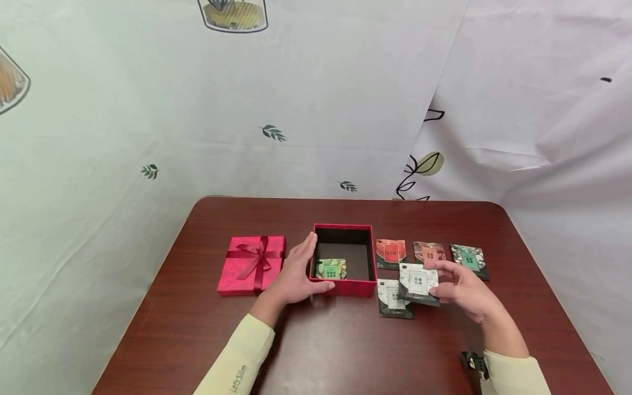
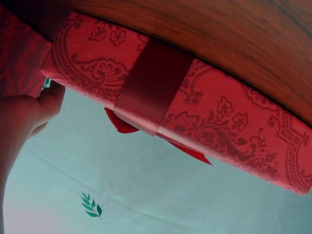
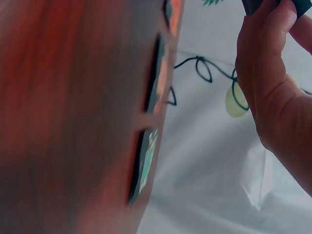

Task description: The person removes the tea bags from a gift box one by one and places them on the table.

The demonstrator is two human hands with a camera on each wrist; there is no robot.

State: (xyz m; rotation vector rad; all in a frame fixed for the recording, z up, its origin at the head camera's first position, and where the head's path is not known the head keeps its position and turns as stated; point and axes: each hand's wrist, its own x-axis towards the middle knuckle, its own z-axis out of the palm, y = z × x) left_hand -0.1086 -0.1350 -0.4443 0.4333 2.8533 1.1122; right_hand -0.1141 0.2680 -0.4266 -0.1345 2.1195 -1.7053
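My left hand point(image 1: 295, 274) rests on the red gift box point(image 1: 345, 288), its fingers along the left wall and its thumb across the front. Inside the box, a green tea sachet point(image 1: 331, 269) lies at the front left. With thumb and fingers, my right hand point(image 1: 466, 291) pinches a white-and-black tea sachet point(image 1: 417, 282) by its right edge. It overlaps a similar white tea sachet point(image 1: 393, 299) in the head view. In the right wrist view, only a dark corner of the held sachet shows at the top.
The red lid point(image 1: 250, 265) with its ribbon bow lies left of the box. Behind the held sachet, a red-orange sachet point(image 1: 390, 252), a brown-red sachet point(image 1: 428, 252) and a green-and-white sachet point(image 1: 466, 256) form a row. Patterned cloth point(image 1: 316, 109) hangs behind the wooden table point(image 1: 321, 351).
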